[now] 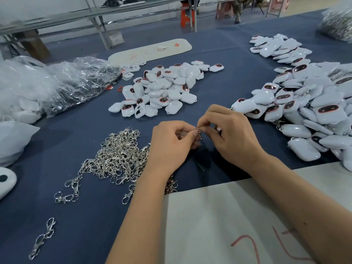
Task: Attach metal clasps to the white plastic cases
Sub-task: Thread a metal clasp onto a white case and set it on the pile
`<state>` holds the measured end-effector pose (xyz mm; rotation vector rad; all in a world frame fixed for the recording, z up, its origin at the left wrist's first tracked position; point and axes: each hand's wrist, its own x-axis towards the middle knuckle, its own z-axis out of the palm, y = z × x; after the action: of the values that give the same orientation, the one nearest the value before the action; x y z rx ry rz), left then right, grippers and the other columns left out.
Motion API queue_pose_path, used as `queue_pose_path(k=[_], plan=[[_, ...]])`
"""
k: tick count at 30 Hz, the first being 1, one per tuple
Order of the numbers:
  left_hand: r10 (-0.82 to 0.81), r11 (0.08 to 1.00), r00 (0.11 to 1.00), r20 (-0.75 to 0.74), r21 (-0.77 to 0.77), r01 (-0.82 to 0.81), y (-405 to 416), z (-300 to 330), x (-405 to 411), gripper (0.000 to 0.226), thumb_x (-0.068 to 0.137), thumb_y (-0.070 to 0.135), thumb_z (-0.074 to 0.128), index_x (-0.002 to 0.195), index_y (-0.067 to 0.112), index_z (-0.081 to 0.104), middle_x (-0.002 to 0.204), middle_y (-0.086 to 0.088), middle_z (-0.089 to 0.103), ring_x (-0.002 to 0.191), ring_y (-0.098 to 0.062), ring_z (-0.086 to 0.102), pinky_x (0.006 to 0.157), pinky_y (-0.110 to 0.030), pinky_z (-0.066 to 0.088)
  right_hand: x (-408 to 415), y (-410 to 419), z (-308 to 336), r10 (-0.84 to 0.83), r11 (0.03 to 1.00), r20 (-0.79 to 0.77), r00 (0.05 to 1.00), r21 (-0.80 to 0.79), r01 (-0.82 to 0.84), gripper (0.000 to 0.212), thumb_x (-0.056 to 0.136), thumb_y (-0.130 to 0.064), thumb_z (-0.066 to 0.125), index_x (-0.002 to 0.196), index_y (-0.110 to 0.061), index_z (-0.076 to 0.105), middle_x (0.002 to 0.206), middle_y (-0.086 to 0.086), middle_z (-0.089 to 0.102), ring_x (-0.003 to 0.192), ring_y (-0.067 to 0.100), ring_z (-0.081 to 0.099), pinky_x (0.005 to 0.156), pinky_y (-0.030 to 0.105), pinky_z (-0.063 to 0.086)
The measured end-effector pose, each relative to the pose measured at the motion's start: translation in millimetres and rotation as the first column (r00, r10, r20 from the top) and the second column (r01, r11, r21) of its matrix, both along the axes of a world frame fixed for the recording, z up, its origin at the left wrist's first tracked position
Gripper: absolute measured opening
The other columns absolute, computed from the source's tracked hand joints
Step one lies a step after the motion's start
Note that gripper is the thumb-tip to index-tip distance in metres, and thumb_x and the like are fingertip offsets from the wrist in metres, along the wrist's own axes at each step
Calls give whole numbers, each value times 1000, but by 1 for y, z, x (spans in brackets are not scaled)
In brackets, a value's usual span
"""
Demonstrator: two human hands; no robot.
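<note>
2 hands, left hand (171, 143) and right hand (232, 134), are pinching 1 clasp (200, 132) over bare blue cloth (91, 216), between 2 case piles (162, 90).

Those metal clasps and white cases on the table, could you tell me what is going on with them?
A person is pinching one metal clasp between the left hand and right hand, with no case in hand. Loose clasps lie to the left; white cases sit ahead and in a pile to the right.
</note>
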<state>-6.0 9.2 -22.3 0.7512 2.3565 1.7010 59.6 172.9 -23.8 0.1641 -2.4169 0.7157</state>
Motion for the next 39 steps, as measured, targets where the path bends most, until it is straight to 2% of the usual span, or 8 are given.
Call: queue_pose_path(k=[7,11,18,22,25,29,31,39], plan=[[9,999,996,-84,34,-6,-1,0,-2,16,90,0,68,81,11,76,70,-3,75,68,-22,76,73,-47,64,-1,-1,0,14,999,-24,1000,-37,-15,11,92,-1,71,87,-11,72,87,-3,61,71,22,57,64,41,48],[51,995,993,-105,90,-42,0,1,-1,14,88,3,72,81,14,78,71,1,76,68,-19,75,73,-45,64,-2,-1,-2,44,971,10,999,-237,-40,10,91,-1,74,90,-11,76,85,-5,66,71,14,57,64,30,47],[59,991,995,-82,122,-49,2,1,-1,14,85,6,77,79,18,78,71,2,75,69,-20,75,73,-46,64,-4,5,-3,114,869,61,992,-490,-70,12,93,-6,75,88,-17,77,84,-2,71,59,23,54,58,25,44],[35,990,996,-88,136,-23,1,2,0,12,85,7,77,80,17,78,72,1,75,71,-26,74,73,-52,62,-3,6,-3,142,832,83,986,-550,-74,11,93,-7,75,87,-16,76,80,-1,72,62,34,50,58,34,43],[-8,989,998,-69,149,18,1,2,-1,9,88,5,76,84,13,78,74,-2,76,71,-24,74,76,-47,63,-3,7,-3,180,809,110,978,-581,-83,13,95,-6,72,87,-15,73,71,-8,68,57,18,45,57,21,38],[-56,983,998,-1,177,55,2,2,-2,10,93,0,70,88,5,76,78,-8,76,69,-21,71,72,-32,61,-3,8,-4,201,814,152,968,-575,-79,13,98,-10,70,88,-17,70,59,5,53,53,16,37,50,23,34],[-71,981,997,31,181,64,1,2,-2,11,94,-1,68,88,4,76,78,-9,76,69,-20,71,71,-29,60,-2,7,-4,196,827,129,972,-555,-93,13,98,-8,70,88,-16,69,56,-7,50,49,13,36,49,22,34],[-93,981,986,135,183,67,-3,5,-2,13,95,-3,65,87,1,75,76,-10,76,67,-16,71,66,-25,58,0,0,-1,108,975,-10,994,-193,-108,11,93,0,72,86,-8,71,85,3,64,71,26,56,64,44,46]])
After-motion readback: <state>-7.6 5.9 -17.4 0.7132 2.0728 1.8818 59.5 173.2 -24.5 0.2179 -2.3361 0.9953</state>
